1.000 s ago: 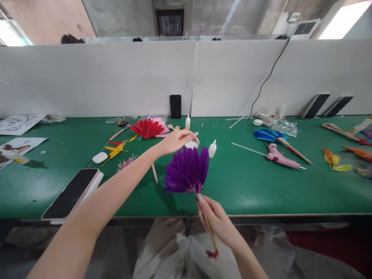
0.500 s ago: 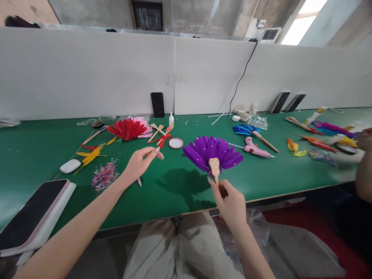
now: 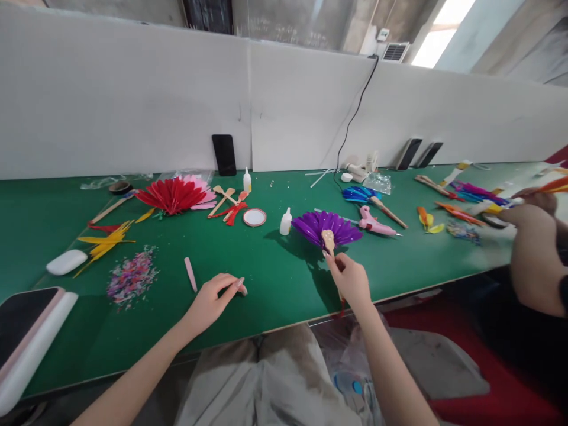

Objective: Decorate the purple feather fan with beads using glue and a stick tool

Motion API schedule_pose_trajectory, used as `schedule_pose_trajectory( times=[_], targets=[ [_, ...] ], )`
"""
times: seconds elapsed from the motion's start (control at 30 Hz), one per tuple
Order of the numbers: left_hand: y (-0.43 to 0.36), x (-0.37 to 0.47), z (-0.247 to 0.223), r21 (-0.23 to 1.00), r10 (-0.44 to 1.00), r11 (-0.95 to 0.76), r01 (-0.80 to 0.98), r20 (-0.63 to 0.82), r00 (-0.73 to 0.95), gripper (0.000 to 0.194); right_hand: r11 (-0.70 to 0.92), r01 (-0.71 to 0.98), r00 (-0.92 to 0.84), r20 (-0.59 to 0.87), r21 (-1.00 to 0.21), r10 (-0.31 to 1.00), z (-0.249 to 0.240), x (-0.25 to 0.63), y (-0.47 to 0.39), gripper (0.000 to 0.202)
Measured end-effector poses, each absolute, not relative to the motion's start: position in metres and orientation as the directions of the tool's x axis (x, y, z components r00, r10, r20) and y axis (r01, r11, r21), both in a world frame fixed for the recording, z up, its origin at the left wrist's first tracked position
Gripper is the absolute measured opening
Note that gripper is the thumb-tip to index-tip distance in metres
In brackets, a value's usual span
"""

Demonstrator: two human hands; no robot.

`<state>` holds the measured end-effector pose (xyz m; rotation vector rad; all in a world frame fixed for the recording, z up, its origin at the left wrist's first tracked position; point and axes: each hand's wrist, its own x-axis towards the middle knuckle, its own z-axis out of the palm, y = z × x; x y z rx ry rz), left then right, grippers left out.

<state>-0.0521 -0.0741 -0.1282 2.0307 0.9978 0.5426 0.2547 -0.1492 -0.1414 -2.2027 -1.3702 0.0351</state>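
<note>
A purple feather fan [image 3: 326, 229] with a pale wooden handle is pinched in my right hand [image 3: 350, 278], its feathers low over the green table. My left hand [image 3: 218, 299] is near the table's front edge, thumb and fingertips together; what they hold, if anything, is too small to make out. Left of it lies a pink stick [image 3: 190, 274]. A small white bottle [image 3: 286, 222] stands just left of the purple feathers. Beyond are a round white dish [image 3: 254, 217], wooden handles with red tassels [image 3: 231, 208] and a second bottle [image 3: 247, 180].
The green table [image 3: 266, 266] also bears a red feather fan [image 3: 172, 196], sequins [image 3: 133, 277], a pink glue gun [image 3: 375, 223], a blue fan [image 3: 361, 194] and a phone [image 3: 224, 155]. At the right, another person's arm [image 3: 535, 260] reaches over colourful feathers.
My left hand has come down toward the front of the table. A white bottle now stands beside the purple fan. The fan is lower, and the view has shifted right.
</note>
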Motion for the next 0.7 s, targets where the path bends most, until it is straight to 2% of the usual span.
schedule_pose_trajectory(
  times=[0.17,0.43,0.7],
  targets=[
    [-0.074,-0.055,-0.141,0.824,0.819,-0.35,0.445,0.039,0.572,0.031,-0.361,0.833,0.499,0.285,-0.42,0.818,-0.141,0.283,-0.105,0.039],
    [-0.072,-0.055,-0.141,0.831,0.825,-0.312,0.46,-0.003,0.566,0.029,-0.384,0.863,0.486,0.331,-0.33,0.808,-0.114,0.309,-0.049,0.039],
    [-0.069,-0.057,-0.141,0.826,0.819,-0.287,0.486,-0.052,0.572,0.03,-0.374,0.898,0.422,0.21,-0.234,0.882,-0.14,0.292,-0.016,0.037]
  ],
)
